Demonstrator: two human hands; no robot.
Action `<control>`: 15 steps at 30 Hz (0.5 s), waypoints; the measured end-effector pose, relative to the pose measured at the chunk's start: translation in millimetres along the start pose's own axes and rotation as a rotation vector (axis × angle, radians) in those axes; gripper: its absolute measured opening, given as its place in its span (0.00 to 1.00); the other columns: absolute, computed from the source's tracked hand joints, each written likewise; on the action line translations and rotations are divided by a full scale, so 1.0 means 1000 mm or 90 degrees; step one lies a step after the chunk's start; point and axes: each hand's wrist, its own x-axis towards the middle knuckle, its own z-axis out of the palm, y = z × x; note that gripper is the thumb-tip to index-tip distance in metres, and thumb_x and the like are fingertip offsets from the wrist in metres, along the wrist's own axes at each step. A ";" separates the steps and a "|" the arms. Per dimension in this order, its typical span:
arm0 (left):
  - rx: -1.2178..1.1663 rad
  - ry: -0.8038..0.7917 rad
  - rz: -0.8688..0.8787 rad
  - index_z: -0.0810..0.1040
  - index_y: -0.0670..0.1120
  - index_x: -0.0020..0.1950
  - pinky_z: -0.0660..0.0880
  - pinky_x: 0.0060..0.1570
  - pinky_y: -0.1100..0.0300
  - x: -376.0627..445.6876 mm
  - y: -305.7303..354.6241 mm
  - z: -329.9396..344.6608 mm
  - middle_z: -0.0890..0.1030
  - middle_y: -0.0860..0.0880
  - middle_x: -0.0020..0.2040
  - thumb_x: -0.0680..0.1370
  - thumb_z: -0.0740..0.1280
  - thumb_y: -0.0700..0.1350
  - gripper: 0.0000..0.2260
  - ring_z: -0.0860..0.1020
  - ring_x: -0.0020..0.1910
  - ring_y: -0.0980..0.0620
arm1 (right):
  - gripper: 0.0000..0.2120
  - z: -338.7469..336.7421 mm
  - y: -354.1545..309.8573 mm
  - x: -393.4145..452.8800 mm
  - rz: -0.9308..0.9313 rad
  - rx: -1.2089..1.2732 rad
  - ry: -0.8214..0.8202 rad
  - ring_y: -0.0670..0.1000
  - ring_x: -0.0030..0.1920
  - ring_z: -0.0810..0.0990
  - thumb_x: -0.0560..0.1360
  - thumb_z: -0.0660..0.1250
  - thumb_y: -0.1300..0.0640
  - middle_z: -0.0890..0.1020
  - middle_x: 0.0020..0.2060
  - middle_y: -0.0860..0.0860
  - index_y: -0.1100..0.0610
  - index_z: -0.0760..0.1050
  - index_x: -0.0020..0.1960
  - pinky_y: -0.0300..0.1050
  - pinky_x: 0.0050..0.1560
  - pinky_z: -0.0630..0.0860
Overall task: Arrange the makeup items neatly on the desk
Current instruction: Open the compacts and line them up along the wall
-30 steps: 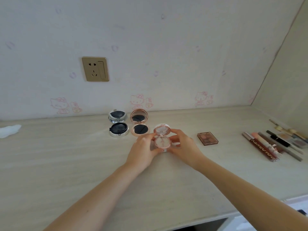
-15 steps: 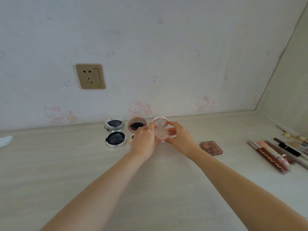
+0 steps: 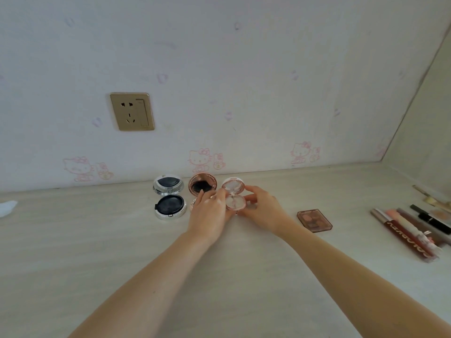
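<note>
Desk: we note a pale wood-grain desk top (image 3: pixel 219 276) running back to a wall with faint pink cartoon-cat prints.
Pink compact: a small round clear-pink plastic compact (image 3: pixel 234 194) stands open just short of the wall, at about 12 o'clock from our viewpoint, lid tilted up behind the base; we cannot tell whether the base rests on the desk.
Left hand: our left hand (image 3: pixel 210 214) has curled fingers, the fingertips (image 3: pixel 220 193) pinching the pink compact at its 9 o'clock edge.
Right hand: our right hand (image 3: pixel 264 212) cups the same compact from 3 o'clock, fingers bent round its rim, thumb low near the front edge.
Rose-gold compact: a round rose-gold compact with a dark mirror (image 3: pixel 202 186) sits open just beside the pink one, at its 9 o'clock; our left hand covers most of its base.
Silver compact: a round silver compact with a black cushion pad (image 3: pixel 170 206) lies open further toward 9 o'clock, apart from the hands.
Palette: a small rectangular brown eyeshadow palette with a clear lid (image 3: pixel 314 220) lies flat at 3 o'clock of the right hand, near but not touching.
Tubes: a row of slim lip-gloss tubes and pencils (image 3: pixel 410 234) lies side by side at the far 3 o'clock edge.
Wall fitting: a brass-coloured socket plate (image 3: pixel 132 111) sits at 11 o'clock.
Scrap: a white crumpled tissue (image 3: pixel 7 208) lies at the far 9 o'clock edge.
</note>
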 end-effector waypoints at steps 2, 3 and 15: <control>-0.009 0.002 -0.008 0.71 0.46 0.61 0.61 0.68 0.55 0.000 0.000 0.000 0.79 0.46 0.58 0.76 0.66 0.55 0.19 0.72 0.64 0.48 | 0.32 0.002 0.000 0.001 -0.001 0.002 0.004 0.42 0.47 0.75 0.68 0.75 0.53 0.82 0.54 0.48 0.51 0.68 0.69 0.27 0.41 0.66; -0.014 0.004 -0.014 0.72 0.46 0.61 0.64 0.65 0.55 0.000 0.000 0.000 0.79 0.46 0.58 0.76 0.67 0.55 0.19 0.72 0.63 0.47 | 0.32 0.003 0.000 0.002 0.000 0.006 0.006 0.42 0.47 0.75 0.68 0.75 0.53 0.82 0.54 0.49 0.52 0.67 0.69 0.27 0.41 0.66; -0.010 0.013 -0.021 0.72 0.47 0.60 0.66 0.60 0.55 0.001 0.001 0.002 0.79 0.48 0.57 0.76 0.65 0.57 0.19 0.73 0.60 0.46 | 0.31 0.003 0.001 0.007 0.010 -0.005 0.010 0.46 0.49 0.76 0.70 0.74 0.54 0.82 0.53 0.48 0.53 0.66 0.70 0.37 0.49 0.68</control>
